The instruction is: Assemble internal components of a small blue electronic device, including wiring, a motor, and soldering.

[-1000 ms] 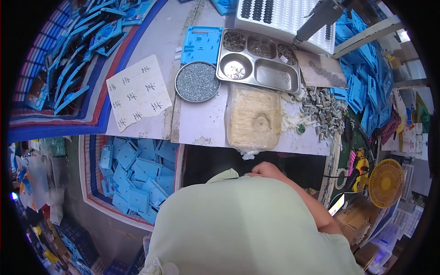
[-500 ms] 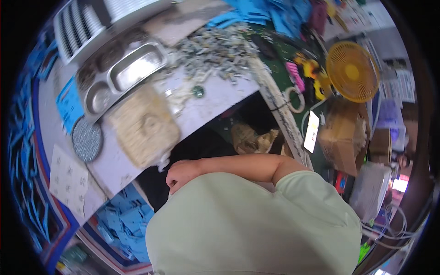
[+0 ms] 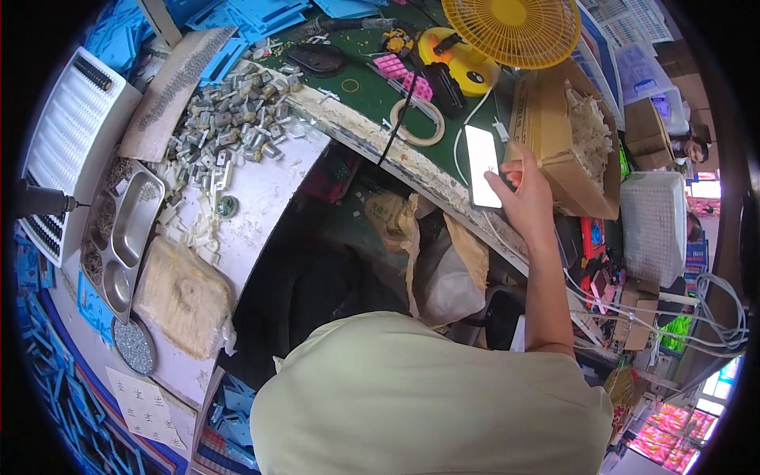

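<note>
housings (image 3: 67, 388) lie heaped at my far left, all blue, with a white rack (image 3: 83, 134) and the driver (image 3: 43, 202) higher up. next comes the steel tray (image 3: 134, 214), then grey bits (image 3: 133, 347) in a round patch, a sheet (image 3: 146, 404) with handwritten marks below, and the wrapped block (image 3: 184, 293) near the edge of the white table (image 3: 265, 190). silver cylinders (image 3: 237, 119) sit loose in a heap right of the tray; no hand of mine is on any of that, and those parts look unsorted to me. my left hand is out of view, so i can't tell if it is wide or narrow. below the table edge it is dark, with brown paper (image 3: 475, 257) showing. to the right runs a green bench (image 3: 368, 103), its edge worn pale, holding pink blocks (image 3: 388, 67), a tape roll (image 3: 419, 142) and a yellow fan (image 3: 514, 32). the phone (image 3: 479, 162) is by that edge, screen lit, and my right hand (image 3: 526, 198) is at it: thumb over the screen, fingers curled narrow by its right side. whether they grip it i can't tell. the reach looks done; no lift shows. beside my hand stands a carton (image 3: 546, 103), and farther right the room is crowded: a clear bin (image 3: 653, 226), pale cables (image 3: 720, 301) looping down, and more goods too jumbled to tell apart.
</note>
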Demonstrator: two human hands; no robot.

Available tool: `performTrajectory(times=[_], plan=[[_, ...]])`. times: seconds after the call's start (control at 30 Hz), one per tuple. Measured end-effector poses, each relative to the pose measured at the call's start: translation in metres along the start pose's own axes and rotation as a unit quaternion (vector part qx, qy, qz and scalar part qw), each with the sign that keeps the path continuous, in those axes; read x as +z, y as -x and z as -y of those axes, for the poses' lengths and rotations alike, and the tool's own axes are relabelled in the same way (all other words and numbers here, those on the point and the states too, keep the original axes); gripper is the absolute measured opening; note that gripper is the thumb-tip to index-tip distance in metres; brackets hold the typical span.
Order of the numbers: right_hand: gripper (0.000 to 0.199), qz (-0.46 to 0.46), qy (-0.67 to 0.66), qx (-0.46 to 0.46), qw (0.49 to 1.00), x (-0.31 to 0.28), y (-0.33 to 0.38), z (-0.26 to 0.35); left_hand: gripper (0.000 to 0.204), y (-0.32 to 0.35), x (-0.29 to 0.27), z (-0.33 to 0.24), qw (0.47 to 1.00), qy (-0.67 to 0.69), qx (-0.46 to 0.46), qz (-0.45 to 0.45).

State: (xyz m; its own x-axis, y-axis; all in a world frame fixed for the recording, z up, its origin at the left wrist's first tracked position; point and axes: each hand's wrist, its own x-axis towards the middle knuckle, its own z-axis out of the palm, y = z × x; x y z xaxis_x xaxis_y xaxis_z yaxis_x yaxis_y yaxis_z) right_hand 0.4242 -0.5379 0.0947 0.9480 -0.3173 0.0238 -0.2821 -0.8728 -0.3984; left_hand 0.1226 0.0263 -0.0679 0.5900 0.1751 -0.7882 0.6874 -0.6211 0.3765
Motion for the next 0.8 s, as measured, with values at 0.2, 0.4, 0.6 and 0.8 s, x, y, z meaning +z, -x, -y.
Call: performTrajectory(times=[0.2,0.4,0.6,0.8], plan=[[0.104,0.029,0.073,0.067,0.995,0.049,-0.027,-0.037,0.038,-0.009,0.003,0.011,1.0,-0.006,0.011,0.02],[0.1,-0.008,0.079,0.0,0.997,0.061,-0.044,-0.058,0.039,-0.009,0.019,0.031,0.999,0.013,0.005,0.034],[0.068,0.04,-0.109,-0.067,0.991,0.072,-0.068,-0.128,0.039,0.007,0.025,0.05,0.994,0.011,0.058,0.09],[0.096,0.032,0.17,-0.171,0.97,0.049,-0.07,-0.063,0.048,0.071,-0.059,-0.03,0.993,-0.003,0.117,0.03]])
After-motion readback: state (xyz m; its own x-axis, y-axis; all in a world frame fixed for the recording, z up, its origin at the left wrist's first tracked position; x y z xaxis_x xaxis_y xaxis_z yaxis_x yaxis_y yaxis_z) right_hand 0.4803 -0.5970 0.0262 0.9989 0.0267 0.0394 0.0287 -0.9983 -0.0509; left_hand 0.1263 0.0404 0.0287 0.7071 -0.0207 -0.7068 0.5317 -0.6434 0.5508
